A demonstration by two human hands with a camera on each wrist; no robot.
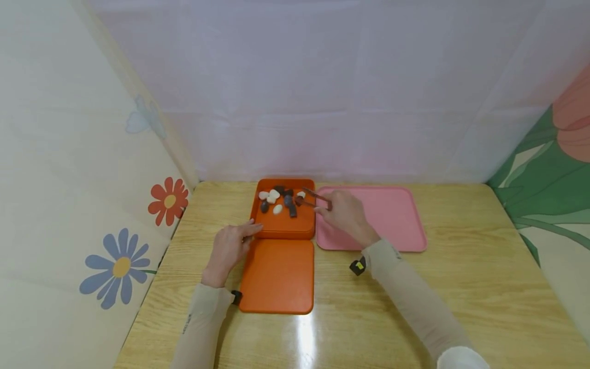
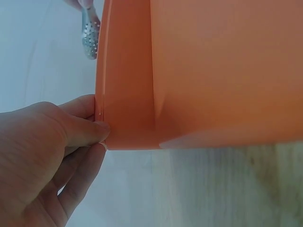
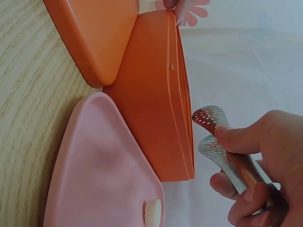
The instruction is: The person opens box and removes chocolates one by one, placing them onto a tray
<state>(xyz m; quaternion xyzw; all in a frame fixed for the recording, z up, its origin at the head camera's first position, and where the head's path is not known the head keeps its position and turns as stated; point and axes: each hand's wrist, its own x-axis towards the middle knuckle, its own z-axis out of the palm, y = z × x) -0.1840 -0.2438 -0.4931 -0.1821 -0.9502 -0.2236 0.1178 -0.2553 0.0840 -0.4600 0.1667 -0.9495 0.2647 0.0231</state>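
- Right hand [image 1: 343, 212]: fingers curled round a pair of metal tongs [image 3: 215, 137]; the perforated spoon-shaped tips sit close together, one just above the other. The right wrist view shows nothing between the tips.
- Tongs position: in the head view the tips reach over the right rear part of the orange box [image 1: 285, 228], just beside the pebbles there. Cannot tell whether the tips touch any pebble.
- Orange box: open, on the tabletop [image 1: 461, 266], left of centre. Holds a loose cluster of pebbles toward its far side, white pebbles [image 1: 276, 209] mixed with dark pebbles [image 1: 265, 206].
- Left hand [image 1: 228, 248]: fingers mostly extended, fingertips pressed against the near left corner of the orange box; the left wrist view shows thumb and forefinger meeting at the box rim. The palm lies on the tabletop beside the orange lid [image 1: 278, 274].
- Orange lid: lies flat directly in front of the box, its far edge touching or nearly touching the box's near wall.
- Pink tray [image 1: 392, 215]: just to the right of the orange box, under the right hand. The right wrist view shows one white pebble [image 3: 152, 213] lying in it.
- Surround: pale curtain behind; flower-print panels on the left and right.
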